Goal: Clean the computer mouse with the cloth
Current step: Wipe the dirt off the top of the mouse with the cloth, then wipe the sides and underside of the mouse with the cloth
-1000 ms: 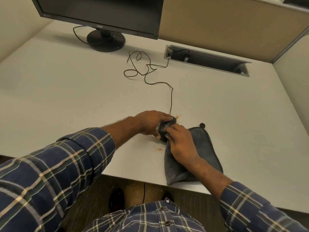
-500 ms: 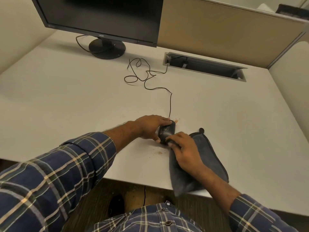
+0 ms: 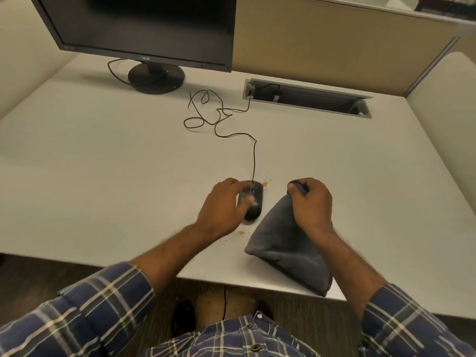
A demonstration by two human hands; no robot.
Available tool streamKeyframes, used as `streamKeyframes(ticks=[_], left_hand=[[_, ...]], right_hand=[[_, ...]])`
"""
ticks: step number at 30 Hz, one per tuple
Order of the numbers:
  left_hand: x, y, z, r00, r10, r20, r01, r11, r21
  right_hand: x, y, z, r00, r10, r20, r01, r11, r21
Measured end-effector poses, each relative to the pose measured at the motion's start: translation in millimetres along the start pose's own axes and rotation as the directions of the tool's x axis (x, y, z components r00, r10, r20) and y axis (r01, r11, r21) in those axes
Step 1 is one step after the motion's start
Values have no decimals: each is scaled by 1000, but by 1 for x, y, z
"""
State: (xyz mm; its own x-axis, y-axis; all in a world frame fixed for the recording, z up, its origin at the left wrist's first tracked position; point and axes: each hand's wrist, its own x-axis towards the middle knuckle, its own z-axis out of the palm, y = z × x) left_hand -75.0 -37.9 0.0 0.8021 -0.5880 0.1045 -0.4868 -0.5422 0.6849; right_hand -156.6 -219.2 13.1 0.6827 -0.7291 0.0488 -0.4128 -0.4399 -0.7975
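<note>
A black wired computer mouse (image 3: 253, 207) lies on the white desk (image 3: 103, 176) near its front edge. My left hand (image 3: 221, 206) grips the mouse from its left side, thumb on top. To the right, apart from the mouse, my right hand (image 3: 310, 203) pinches the top of a dark grey cloth (image 3: 286, 246) and holds it lifted, so it hangs in a cone with its lower end on the desk. Orange-brown crumbs (image 3: 266, 181) lie beside the front of the mouse and more crumbs (image 3: 242, 232) sit near its rear.
The mouse cable (image 3: 221, 119) runs in loose loops back to a cable slot (image 3: 306, 100) in the desk. A black monitor (image 3: 144, 27) on a round stand is at the back left. Partition walls close the back and right sides.
My right hand has left the mouse, moved right and lifted the cloth by its top into a hanging cone. The left hand has stayed on the mouse. The camera view shifted up slightly.
</note>
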Motion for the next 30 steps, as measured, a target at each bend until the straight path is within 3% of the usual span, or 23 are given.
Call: streamKeyframes(ticks=[2,7,12,15,19,23,27,30], left_hand=[[-4,19,1,998,-62,-27,59,993,-99],[-13,42,13,977,-95,190,124,981,-146],[-19,37,19,970,-236,49,241,960,-144],[-24,36,20,953,-301,-43,293,946,-141],[-30,29,17,952,-302,-58,290,944,-157],[-36,21,10,957,-285,-49,273,946,-174],[-41,12,-3,946,-321,-54,301,925,-231],[-42,3,-15,922,-383,-50,355,892,-278]], right_hand=[[-4,-6,4,999,-3,48,3,1000,1],[-18,-17,11,983,-92,159,81,994,79],[-33,-10,10,955,-178,239,136,974,180],[-38,6,4,969,-135,208,90,973,211],[-41,39,-8,976,-87,200,81,996,38],[-38,56,-13,919,-197,342,279,937,-210],[-29,52,-13,858,-216,467,384,873,-301],[-29,42,-9,810,-271,520,453,852,-262]])
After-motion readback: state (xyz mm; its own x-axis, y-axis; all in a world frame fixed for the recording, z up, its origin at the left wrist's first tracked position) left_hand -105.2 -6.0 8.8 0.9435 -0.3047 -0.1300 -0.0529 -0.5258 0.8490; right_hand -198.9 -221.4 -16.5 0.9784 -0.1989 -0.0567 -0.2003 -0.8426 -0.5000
